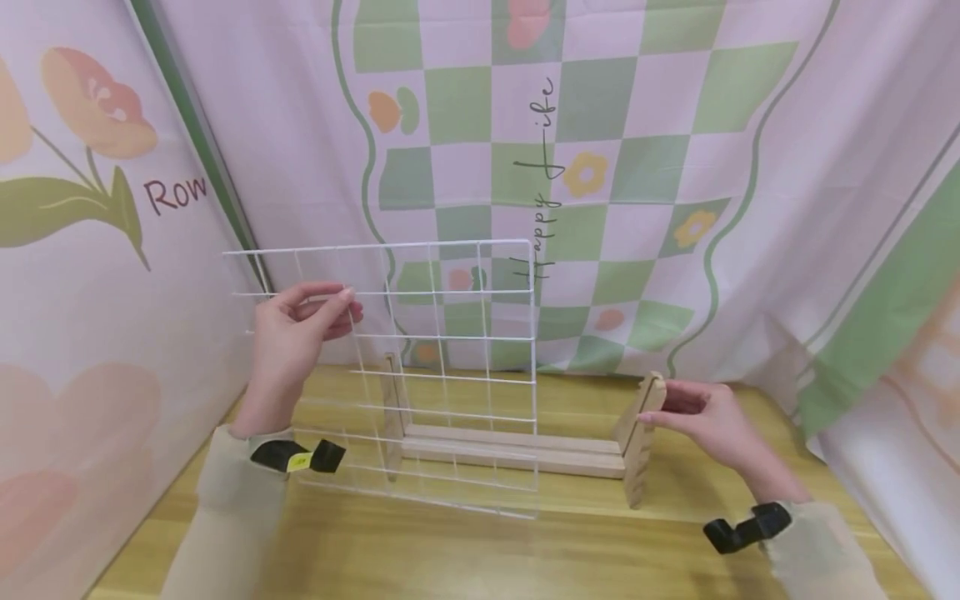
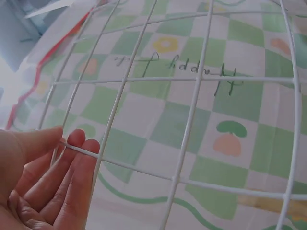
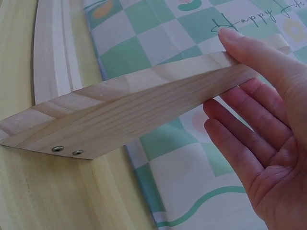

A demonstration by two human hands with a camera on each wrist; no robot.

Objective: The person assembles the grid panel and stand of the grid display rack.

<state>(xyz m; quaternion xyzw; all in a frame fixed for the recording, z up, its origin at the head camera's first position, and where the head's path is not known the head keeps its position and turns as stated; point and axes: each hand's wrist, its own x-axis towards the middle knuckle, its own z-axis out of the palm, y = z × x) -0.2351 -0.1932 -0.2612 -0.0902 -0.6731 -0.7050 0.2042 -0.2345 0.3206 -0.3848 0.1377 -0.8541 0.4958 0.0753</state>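
My left hand [image 1: 300, 329] pinches a wire of a white wire grid panel [image 1: 533, 333] between thumb and fingers. The panel stands upright in front of the left part of a wooden stand [image 1: 517, 454]. In the left wrist view the thumb and fingertips meet at one wire [image 2: 79, 150]. My right hand [image 1: 701, 412] grips the top of the stand's right side board [image 1: 641, 442], thumb on the near edge and fingers behind. Two screw heads [image 3: 67, 150] show low on that board's outer face in the right wrist view. The stand's left side board [image 1: 392, 408] shows through the grid.
The stand rests on a wood-grain table [image 1: 570, 550]. Behind the table hangs a checkered curtain [image 1: 622, 92] with lettering and flowers. More printed cloth [image 1: 82, 333] hangs along the left side, and a green-banded curtain [image 1: 885, 358] closes off the right.
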